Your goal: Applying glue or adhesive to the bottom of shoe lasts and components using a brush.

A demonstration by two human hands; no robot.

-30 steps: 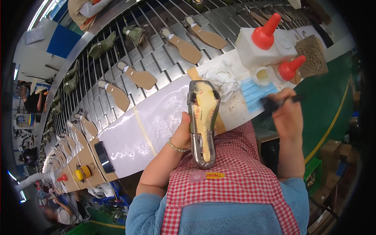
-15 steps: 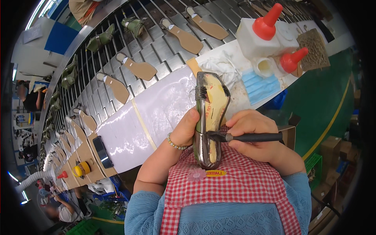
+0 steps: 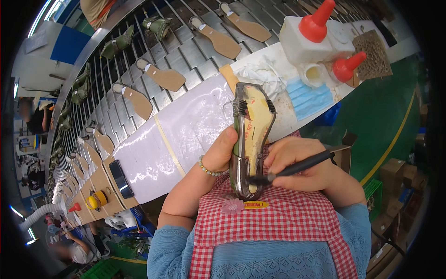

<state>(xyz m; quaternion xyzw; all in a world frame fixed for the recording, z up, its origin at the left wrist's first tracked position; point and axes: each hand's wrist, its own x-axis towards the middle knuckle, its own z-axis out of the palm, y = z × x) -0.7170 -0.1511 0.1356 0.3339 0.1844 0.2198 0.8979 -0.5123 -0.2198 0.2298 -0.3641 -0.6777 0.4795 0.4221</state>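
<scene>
Our left hand (image 3: pixel 221 152) grips the lasted shoe (image 3: pixel 254 128); our right hand (image 3: pixel 301 156), clutching the brush (image 3: pixel 302 166), shifts nearer, bringing brushing to the heel (image 3: pixel 242 190).

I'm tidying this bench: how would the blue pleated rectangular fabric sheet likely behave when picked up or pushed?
The blue pleated rectangular fabric sheet would probably hang floppy, since it lies flat in soft pleats. It looks light for its size, being thin. Pushed, it would likely bunch or slide rather than roll, being spread flat.
</scene>
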